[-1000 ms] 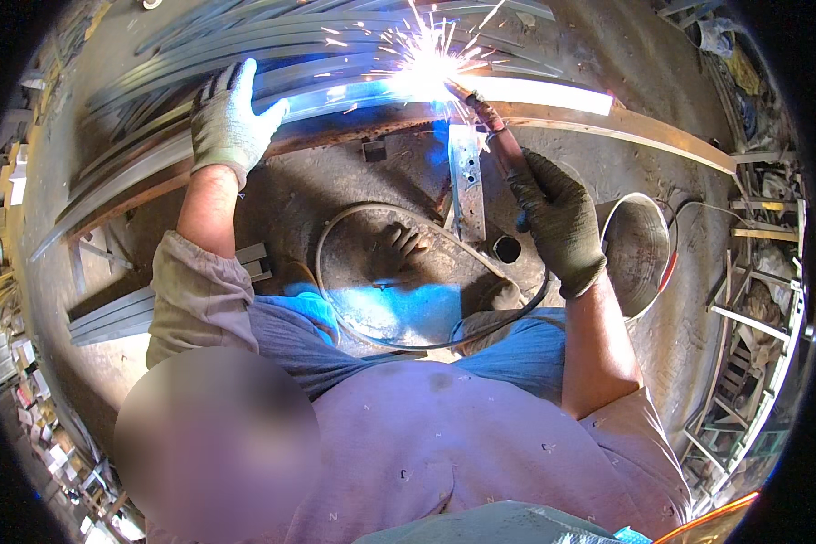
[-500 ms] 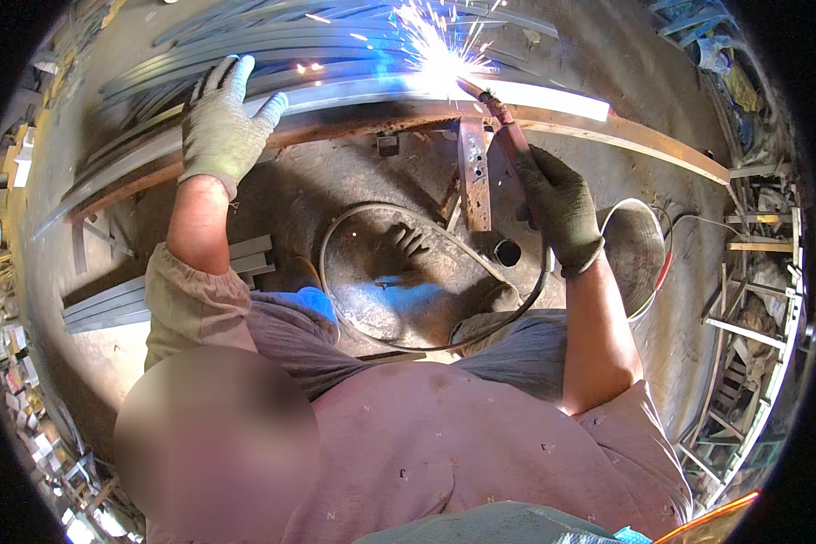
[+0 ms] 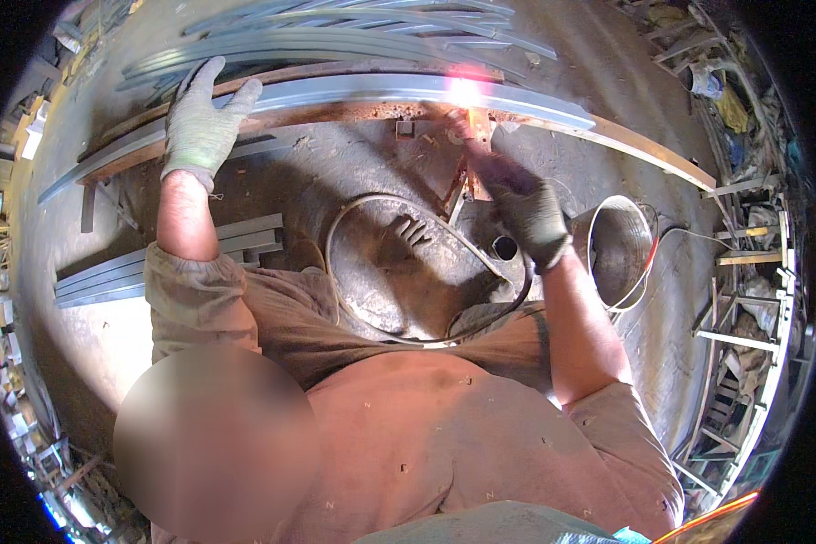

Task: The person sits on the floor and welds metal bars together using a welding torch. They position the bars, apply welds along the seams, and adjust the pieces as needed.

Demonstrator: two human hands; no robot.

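A long grey steel bar (image 3: 354, 89) lies along a rusty beam (image 3: 335, 114) in front of me. My right hand (image 3: 530, 218), in a dirty work glove, is closed around a welding torch (image 3: 465, 127), which is blurred by motion. Its tip points at the bar, where a pinkish-white glow (image 3: 465, 87) hides the metal. Farther left, my gloved left hand (image 3: 198, 131) reaches over the bar and beam with its thumb and fingers apart. Nothing is held in it; whether its palm presses on the metal I cannot tell.
Several thin steel lengths (image 3: 290, 43) lie on the floor beyond the beam. A looped cable (image 3: 333, 249) rests near my legs, with a bucket (image 3: 618, 258) to its right. More square bars (image 3: 254, 238) lie at the left, and a metal rack (image 3: 739, 341) stands far right.
The bright spray of sparks has died down to a small glow. My right hand and the torch have shifted left and nearer to me. My left hand has moved slightly left.
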